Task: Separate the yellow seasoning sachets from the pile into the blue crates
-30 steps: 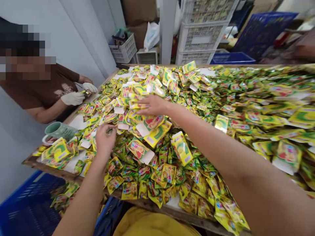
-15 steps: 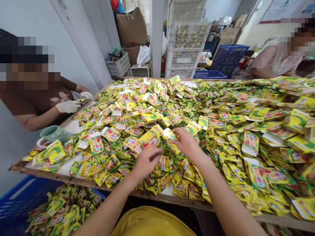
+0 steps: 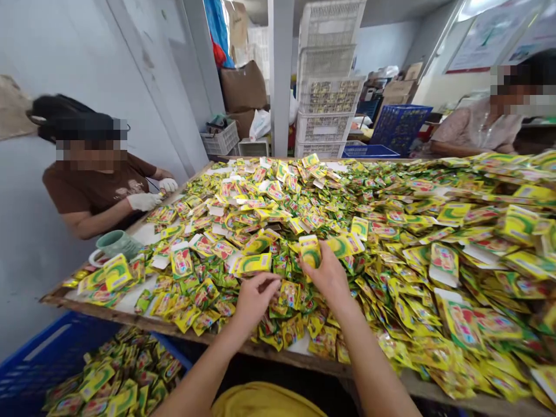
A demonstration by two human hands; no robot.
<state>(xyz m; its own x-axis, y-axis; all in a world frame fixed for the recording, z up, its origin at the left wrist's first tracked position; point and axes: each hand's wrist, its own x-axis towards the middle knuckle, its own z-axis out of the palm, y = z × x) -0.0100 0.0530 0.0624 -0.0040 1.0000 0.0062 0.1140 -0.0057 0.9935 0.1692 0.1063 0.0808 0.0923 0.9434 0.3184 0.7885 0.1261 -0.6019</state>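
Observation:
My right hand (image 3: 329,277) grips a small yellow carton (image 3: 310,250) with a green curve on its face, thumb on one side and fingers behind. The carton stands upright, its white end flap at the top. To its left, my left hand (image 3: 255,298) is closed, thumb and fingertips together just above the loose sachets (image 3: 290,294). Whatever those fingertips hold, if anything, is too small to make out. Another yellow carton (image 3: 252,264) lies on the pile just beyond my left hand. One more carton (image 3: 346,245) lies behind my right hand.
Sachets and cartons cover the wooden-edged table (image 3: 204,335). A green mug (image 3: 116,244) stands at the left, near a co-worker with gloved hands (image 3: 145,201). A blue crate (image 3: 47,347) of cartons sits below the left edge. White crates (image 3: 325,127) are stacked behind; another person sits far right.
My right hand has lifted a carton from the pile and turned it upright. My left hand has drawn back slightly, its fingers closing. The camera view has tilted up.

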